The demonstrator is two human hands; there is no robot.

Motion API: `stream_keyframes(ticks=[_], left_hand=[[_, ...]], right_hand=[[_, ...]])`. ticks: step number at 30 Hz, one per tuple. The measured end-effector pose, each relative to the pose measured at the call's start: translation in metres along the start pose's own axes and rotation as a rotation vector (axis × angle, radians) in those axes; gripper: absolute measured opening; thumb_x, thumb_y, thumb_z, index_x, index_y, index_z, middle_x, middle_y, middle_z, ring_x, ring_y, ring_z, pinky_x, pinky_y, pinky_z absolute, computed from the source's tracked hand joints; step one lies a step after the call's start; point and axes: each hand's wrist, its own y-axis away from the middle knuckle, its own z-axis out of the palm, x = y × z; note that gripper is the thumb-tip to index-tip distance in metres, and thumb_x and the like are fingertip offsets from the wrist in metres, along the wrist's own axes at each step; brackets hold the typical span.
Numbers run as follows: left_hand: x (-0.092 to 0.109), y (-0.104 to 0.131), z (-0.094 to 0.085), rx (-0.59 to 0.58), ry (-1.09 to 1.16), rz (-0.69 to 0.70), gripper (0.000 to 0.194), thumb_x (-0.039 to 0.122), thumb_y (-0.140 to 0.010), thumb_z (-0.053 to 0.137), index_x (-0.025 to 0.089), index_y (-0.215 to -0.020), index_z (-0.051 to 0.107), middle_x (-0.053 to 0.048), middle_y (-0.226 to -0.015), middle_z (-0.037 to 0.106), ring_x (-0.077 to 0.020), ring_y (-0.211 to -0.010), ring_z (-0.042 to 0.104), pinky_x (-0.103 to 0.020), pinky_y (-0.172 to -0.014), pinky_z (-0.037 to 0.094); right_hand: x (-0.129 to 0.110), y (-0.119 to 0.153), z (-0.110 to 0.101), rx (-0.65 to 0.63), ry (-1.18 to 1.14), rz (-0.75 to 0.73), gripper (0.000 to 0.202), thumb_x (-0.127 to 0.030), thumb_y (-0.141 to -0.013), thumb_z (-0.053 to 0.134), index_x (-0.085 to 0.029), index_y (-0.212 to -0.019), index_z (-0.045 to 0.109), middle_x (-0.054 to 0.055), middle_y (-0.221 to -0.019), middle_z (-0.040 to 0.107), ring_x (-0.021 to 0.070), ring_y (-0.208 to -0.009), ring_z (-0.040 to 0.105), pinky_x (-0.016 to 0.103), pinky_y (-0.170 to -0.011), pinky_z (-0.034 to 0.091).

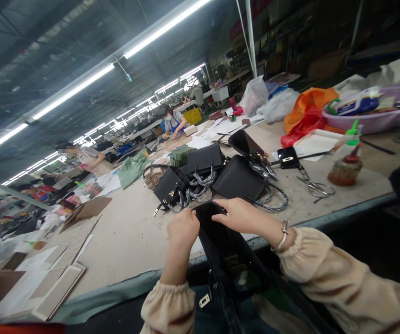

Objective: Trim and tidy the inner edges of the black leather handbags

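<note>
1. Black bag (217, 234) – held by its top edge at the near side of the bench (126, 227), prob. so both hands can get at it.
2. L hand (183, 228): curled tight, gripping the bag's left edge. R hand (239, 215): loosely bent, thumb apart from fingers, holding the far edge.
3. Bag looks smooth & bendy, w/ a shiny metal tag (204, 300) hanging low.
4. Just past it: other black bags (205, 157), flat-sided & boxy. Handles (205, 178) have crinkly clear wrap, prob. b/c it stops scratches.
5. To the right: loopy metal scissors (320, 189) & a jar (346, 171) of brown stuff – prob. there for easy reach.
</note>
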Motion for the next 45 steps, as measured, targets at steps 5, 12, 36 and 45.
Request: stream_keyframes(ticks=[5,12,36,45], left_hand=[[-0.007,-0.006,0.002,-0.009,0.040,0.025,0.037,0.036,-0.091,0.032,0.023,-0.089,0.066,-0.008,-0.091,0.070,-0.0228,-0.086,0.064,-0.029,-0.069,0.043],[-0.016,-0.010,-0.009,0.021,0.003,-0.020,0.031,0.032,-0.089,0.039,0.020,-0.088,0.067,-0.009,-0.088,0.070,-0.0226,-0.086,0.063,-0.029,-0.068,0.041],[-0.025,-0.053,0.010,0.068,-0.137,-0.061,0.024,0.033,-0.088,0.046,0.020,-0.078,0.063,-0.005,-0.076,0.067,-0.0184,-0.075,0.061,-0.026,-0.062,0.034],[-0.038,-0.047,0.005,0.018,0.082,-0.006,0.019,0.031,-0.082,0.055,0.019,-0.092,0.066,-0.001,-0.078,0.069,-0.0147,-0.073,0.063,-0.022,-0.062,0.042]], right_hand=[[0.008,0.005,0.006,0.032,-0.131,0.000,0.040,-0.043,-0.082,0.055,-0.024,-0.117,0.059,0.003,-0.107,0.068,0.0188,-0.092,0.063,0.025,-0.078,0.046],[-0.008,-0.003,0.002,0.031,0.297,0.102,0.034,-0.035,-0.084,0.045,-0.015,-0.075,0.071,0.014,-0.078,0.070,0.0244,-0.081,0.066,0.029,-0.070,0.045],[0.030,-0.064,0.055,0.221,-0.223,0.112,0.039,-0.047,-0.086,0.042,-0.020,-0.094,0.069,0.009,-0.093,0.065,0.0216,-0.087,0.060,0.029,-0.078,0.041],[0.029,-0.066,0.062,0.251,-0.315,0.102,0.038,-0.044,-0.084,0.045,-0.020,-0.104,0.067,0.008,-0.100,0.063,0.0204,-0.090,0.060,0.028,-0.082,0.041]])
